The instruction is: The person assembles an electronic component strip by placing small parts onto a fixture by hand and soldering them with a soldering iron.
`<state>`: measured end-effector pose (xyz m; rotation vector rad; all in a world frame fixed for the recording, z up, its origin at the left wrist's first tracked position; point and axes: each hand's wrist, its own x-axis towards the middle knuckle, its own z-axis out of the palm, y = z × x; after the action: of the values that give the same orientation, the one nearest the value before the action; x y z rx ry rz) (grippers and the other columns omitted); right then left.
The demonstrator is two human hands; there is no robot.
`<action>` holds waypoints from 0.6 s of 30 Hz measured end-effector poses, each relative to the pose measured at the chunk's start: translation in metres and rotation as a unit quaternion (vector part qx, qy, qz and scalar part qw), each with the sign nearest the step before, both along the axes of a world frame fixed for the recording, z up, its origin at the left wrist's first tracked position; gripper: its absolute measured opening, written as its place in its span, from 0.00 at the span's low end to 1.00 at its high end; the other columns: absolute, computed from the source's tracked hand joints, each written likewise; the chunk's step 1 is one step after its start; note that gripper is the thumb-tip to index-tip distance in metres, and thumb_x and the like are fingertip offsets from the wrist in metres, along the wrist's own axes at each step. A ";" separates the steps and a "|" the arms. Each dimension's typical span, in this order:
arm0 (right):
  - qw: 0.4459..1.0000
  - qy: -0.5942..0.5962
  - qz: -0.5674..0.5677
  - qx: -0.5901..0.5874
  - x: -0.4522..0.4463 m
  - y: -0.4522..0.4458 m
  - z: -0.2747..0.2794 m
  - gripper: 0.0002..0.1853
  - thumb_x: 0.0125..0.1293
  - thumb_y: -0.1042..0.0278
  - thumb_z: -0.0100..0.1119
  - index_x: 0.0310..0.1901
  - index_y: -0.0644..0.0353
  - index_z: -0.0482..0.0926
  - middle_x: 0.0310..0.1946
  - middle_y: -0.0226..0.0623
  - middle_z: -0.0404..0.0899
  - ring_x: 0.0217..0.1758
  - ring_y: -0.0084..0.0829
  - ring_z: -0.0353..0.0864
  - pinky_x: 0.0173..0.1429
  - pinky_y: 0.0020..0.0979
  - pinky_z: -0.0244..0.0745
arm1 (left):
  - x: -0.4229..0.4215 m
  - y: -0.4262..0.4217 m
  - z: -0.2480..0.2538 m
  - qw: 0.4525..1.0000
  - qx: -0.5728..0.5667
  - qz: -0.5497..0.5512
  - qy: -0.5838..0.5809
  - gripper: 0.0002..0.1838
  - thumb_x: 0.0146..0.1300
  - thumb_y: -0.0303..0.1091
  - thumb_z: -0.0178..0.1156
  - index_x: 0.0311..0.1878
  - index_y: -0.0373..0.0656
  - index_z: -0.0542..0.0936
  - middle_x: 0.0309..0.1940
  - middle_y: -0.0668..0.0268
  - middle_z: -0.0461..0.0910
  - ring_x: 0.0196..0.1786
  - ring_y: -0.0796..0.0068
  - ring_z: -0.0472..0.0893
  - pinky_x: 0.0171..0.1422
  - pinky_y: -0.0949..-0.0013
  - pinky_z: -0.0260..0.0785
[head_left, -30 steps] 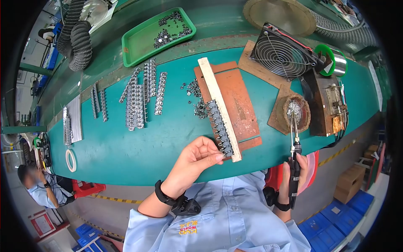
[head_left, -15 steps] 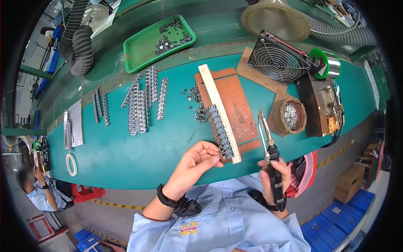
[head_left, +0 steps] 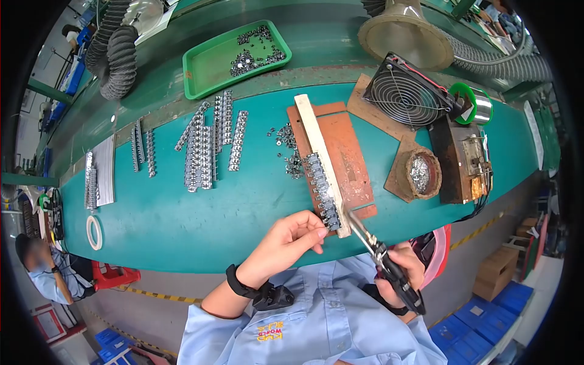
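Observation:
My right hand (head_left: 401,271) is wrapped around a black-handled soldering iron (head_left: 389,264) with a thin metal tube beside its shaft. The iron's tip is at the lower end of a pale wooden bar (head_left: 317,137), close to a strip of small electronic components (head_left: 322,191) lying along the bar's left side. My left hand (head_left: 289,240) is closed, thumb and forefinger together at the strip's lower end. What exactly the fingertips pinch is partly hidden. Under the bar lies a reddish-brown board (head_left: 347,158). Loose small metal parts (head_left: 292,155) are heaped left of it.
Several finished-looking component strips (head_left: 201,152) lie to the left, near a roll of tape (head_left: 93,233). A green tray (head_left: 204,67) holds small parts. On the right are a fan (head_left: 407,91), a solder spool (head_left: 474,103), a round pot (head_left: 424,173) and a metal box (head_left: 456,161).
My right hand has tilted the soldering iron over to the left, bringing its tip from beside the board to the bar's lower end. My left hand remains at the strip's end.

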<state>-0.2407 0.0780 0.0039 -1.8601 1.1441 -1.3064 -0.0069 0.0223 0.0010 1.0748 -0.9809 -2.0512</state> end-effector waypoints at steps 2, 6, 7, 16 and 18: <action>0.999 -0.027 0.029 -0.017 -0.006 0.002 0.000 0.24 0.46 0.61 0.67 0.41 0.66 0.73 0.18 0.34 0.73 0.20 0.30 0.68 0.30 0.29 0.61 | 0.001 0.000 -0.001 1.000 0.000 0.003 0.002 0.06 0.62 0.31 0.53 0.35 0.38 0.72 0.28 0.70 0.75 0.32 0.82 0.75 0.40 0.78 0.66; 0.999 -0.033 0.031 0.007 -0.004 0.005 0.004 0.21 0.46 0.60 0.66 0.38 0.66 0.75 0.18 0.35 0.73 0.19 0.29 0.67 0.29 0.28 0.60 | 0.001 -0.001 -0.002 1.000 0.004 0.004 0.018 0.06 0.62 0.31 0.53 0.35 0.38 0.72 0.28 0.69 0.75 0.32 0.82 0.75 0.40 0.78 0.67; 0.999 -0.033 0.031 0.007 -0.004 0.005 0.004 0.21 0.46 0.60 0.66 0.38 0.66 0.75 0.18 0.35 0.73 0.19 0.29 0.67 0.29 0.28 0.60 | 0.001 0.000 -0.002 1.000 0.004 0.004 0.019 0.06 0.62 0.30 0.53 0.35 0.38 0.72 0.28 0.69 0.75 0.32 0.82 0.75 0.40 0.78 0.67; 0.998 -0.022 0.047 0.031 -0.005 0.003 0.002 0.21 0.46 0.60 0.65 0.38 0.66 0.75 0.20 0.37 0.75 0.19 0.29 0.67 0.29 0.28 0.60 | 0.001 0.000 -0.003 1.000 -0.005 0.004 0.017 0.08 0.63 0.32 0.53 0.36 0.36 0.72 0.29 0.68 0.74 0.32 0.82 0.75 0.38 0.78 0.67; 0.998 -0.029 0.048 0.035 -0.006 0.004 0.000 0.21 0.46 0.59 0.65 0.38 0.67 0.75 0.20 0.37 0.75 0.19 0.30 0.67 0.29 0.28 0.60 | 0.001 0.000 -0.003 1.000 -0.003 0.004 0.017 0.08 0.63 0.32 0.53 0.36 0.36 0.72 0.29 0.68 0.74 0.32 0.82 0.75 0.38 0.78 0.67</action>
<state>-0.2463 0.0817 0.0038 -1.7933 1.0440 -1.2427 -0.0058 0.0223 -0.0021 1.0348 -0.9643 -2.0522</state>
